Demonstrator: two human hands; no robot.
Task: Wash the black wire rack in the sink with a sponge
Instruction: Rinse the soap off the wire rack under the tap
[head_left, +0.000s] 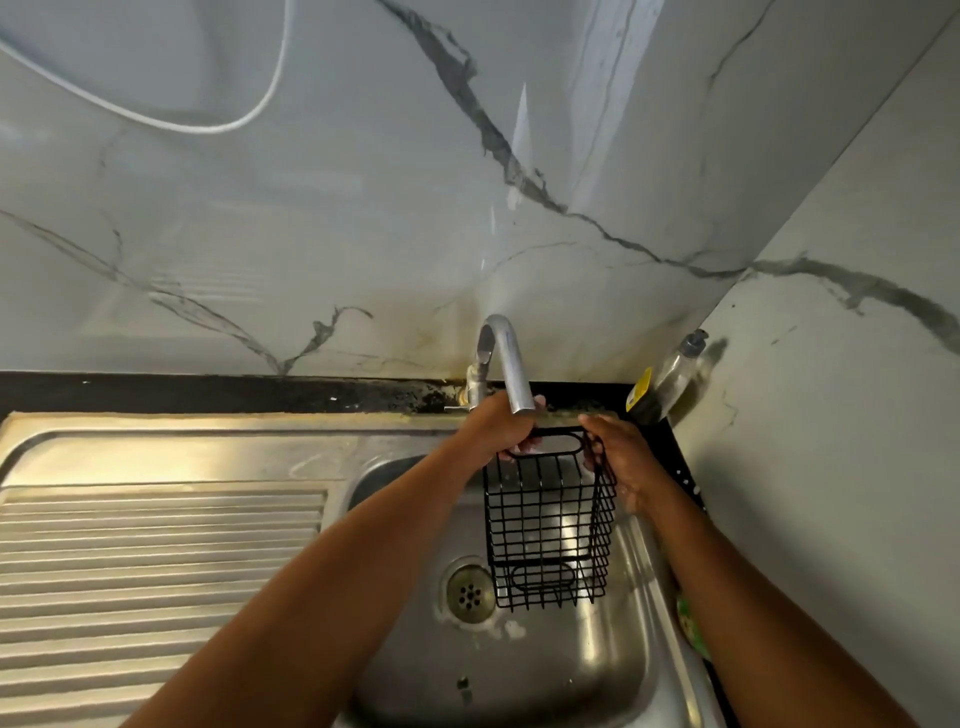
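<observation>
Two bare hands hold a black wire rack (549, 525) up over a steel sink (597, 670). The left hand (498, 426) is curled closed around the rack's far top rim at the left corner, just under the tap spout (511, 369). The right hand (621, 457) is closed around the same rim at the right corner, fingers (592, 457) wrapped through the wires. The rack hangs tilted, its open top toward the far wall and its base toward the near side, above the basin and just right of the drain (470, 594). No water can be made out coming from the spout, though the view there is dim. A ridged draining board (156, 561) stretches to the left. In the far right corner a soap bottle (680, 374) leans against the marbled wall (363, 208). Something green, possibly a sponge (693, 629), lies on the sink's right edge beside the right forearm.
</observation>
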